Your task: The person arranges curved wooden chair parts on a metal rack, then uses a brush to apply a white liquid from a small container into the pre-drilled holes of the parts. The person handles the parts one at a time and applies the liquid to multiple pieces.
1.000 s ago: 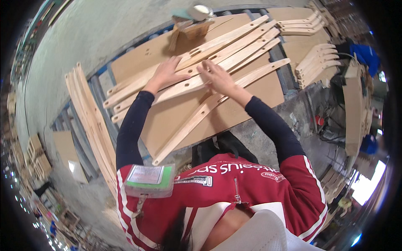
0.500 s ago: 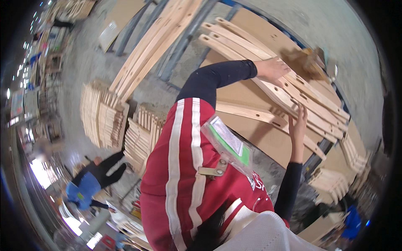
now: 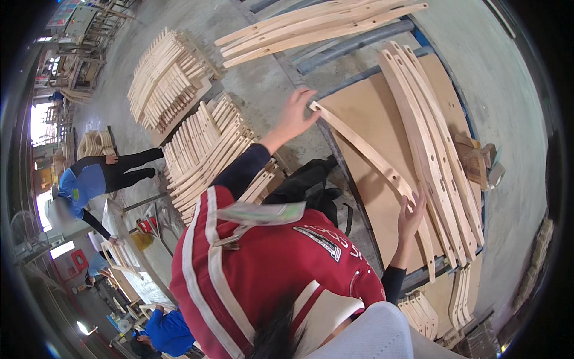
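A single curved wooden slat (image 3: 362, 145) with small holes lies across a cardboard-topped bench (image 3: 373, 107). My left hand (image 3: 294, 118) is at the slat's far-left end, fingers apart, with the thumb close beside the tip; contact there is unclear. Toward the slat's nearer end, my right hand (image 3: 410, 214) has its fingers curled over the wood, partly hiding it. Right of this piece, several similar slats (image 3: 431, 149) lie side by side along the bench, close to my right fingertips.
More long slats (image 3: 311, 27) rest on grey rails (image 3: 359, 45) beyond the bench. Stacks of curved wood (image 3: 167, 84) stand on the floor at left. A small wooden block (image 3: 470, 160) sits at the bench's right edge. A person in blue (image 3: 89, 179) stands further left.
My view has turned. Both hands have left the grouped slats: the left is now by the single slat's far end, the right on its nearer part.
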Available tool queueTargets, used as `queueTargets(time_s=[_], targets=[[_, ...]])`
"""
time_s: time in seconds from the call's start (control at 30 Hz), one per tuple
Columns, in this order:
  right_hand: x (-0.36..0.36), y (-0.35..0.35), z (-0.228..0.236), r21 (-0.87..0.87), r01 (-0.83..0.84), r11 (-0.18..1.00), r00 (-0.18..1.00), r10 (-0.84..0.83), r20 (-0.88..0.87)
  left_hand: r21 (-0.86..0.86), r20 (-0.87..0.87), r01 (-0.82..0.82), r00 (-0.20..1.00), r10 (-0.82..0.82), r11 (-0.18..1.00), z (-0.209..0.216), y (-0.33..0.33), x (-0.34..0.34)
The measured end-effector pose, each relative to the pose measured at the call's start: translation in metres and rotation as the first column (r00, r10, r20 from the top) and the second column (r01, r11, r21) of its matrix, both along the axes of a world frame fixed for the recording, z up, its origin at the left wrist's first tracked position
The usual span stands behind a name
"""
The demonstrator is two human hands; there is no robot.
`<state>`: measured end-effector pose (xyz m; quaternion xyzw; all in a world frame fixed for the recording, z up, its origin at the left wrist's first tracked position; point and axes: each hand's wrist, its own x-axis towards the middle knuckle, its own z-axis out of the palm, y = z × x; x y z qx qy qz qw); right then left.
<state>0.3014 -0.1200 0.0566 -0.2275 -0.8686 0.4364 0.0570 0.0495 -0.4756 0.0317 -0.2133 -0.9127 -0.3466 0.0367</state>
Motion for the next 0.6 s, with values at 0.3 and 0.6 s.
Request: queueTargets(time_s=[0.3,0.6], targets=[[-0.087,-0.108,0.038,-0.127,-0.269,0.955,0.961,0.276,0.037,-0.318,0.022,-0.219,0.971,0.239,0.922,-0.047,-0.150,-0.127],[-0.212,-0.204,0.045,-0.280,-0.142,0.949,0.973,0.185,0.134,-0.641,0.372,0.020,0.883,0.287,0.768,-0.073,-0.222,-0.285]])
